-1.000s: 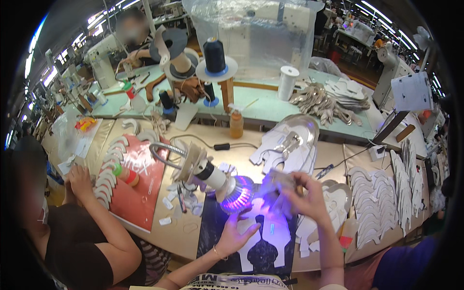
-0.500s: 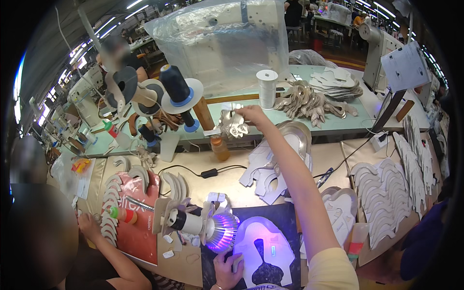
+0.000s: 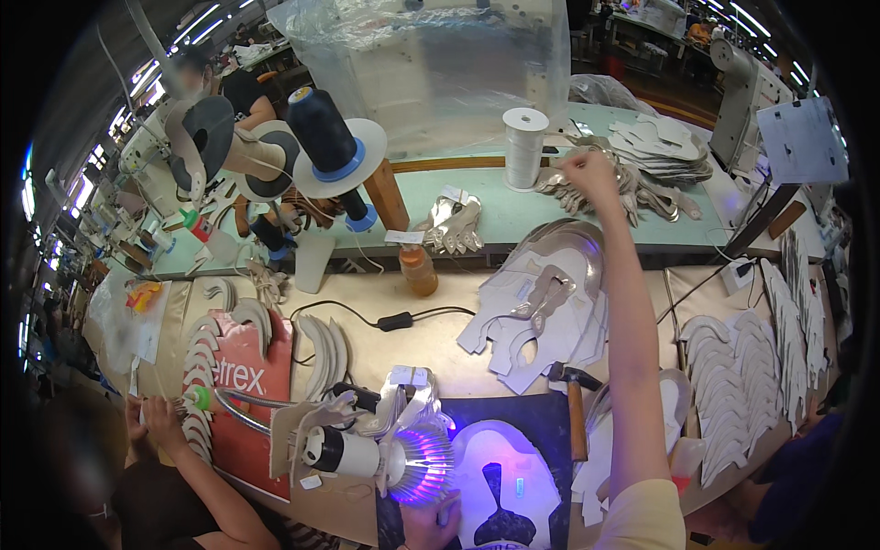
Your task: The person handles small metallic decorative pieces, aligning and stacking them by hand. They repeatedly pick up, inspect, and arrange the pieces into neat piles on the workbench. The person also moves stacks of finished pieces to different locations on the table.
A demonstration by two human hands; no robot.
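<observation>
My right hand [image 3: 591, 174] reaches over the green bench to a heap of silver and beige shoe-upper pieces [image 3: 632, 191]. Its fingers are bent together at the heap's left end; what they pinch is hidden. A smaller bundle of silver pieces [image 3: 456, 225] lies to its left. My left hand [image 3: 433, 522] rests with curled fingers beside the glowing purple lamp [image 3: 423, 463], at the left edge of a white shoe-upper piece [image 3: 500, 458] on a dark mat [image 3: 550, 417]. The lamp partly covers this hand, and I cannot make out what it holds.
Stacked white uppers [image 3: 568, 312] lie ahead, a hammer [image 3: 576, 412] beside the mat. Curved grey pieces [image 3: 724, 385] cover the right side. A white thread spool [image 3: 525, 147], a dark thread cone [image 3: 321, 137] and an amber bottle [image 3: 419, 271] stand ahead. A co-worker's hands [image 3: 156, 422] are at left.
My right hand has let go of the small silver bundle, which now lies on the green bench, and has moved right to the heap. My left hand has shifted slightly down, staying by the lamp.
</observation>
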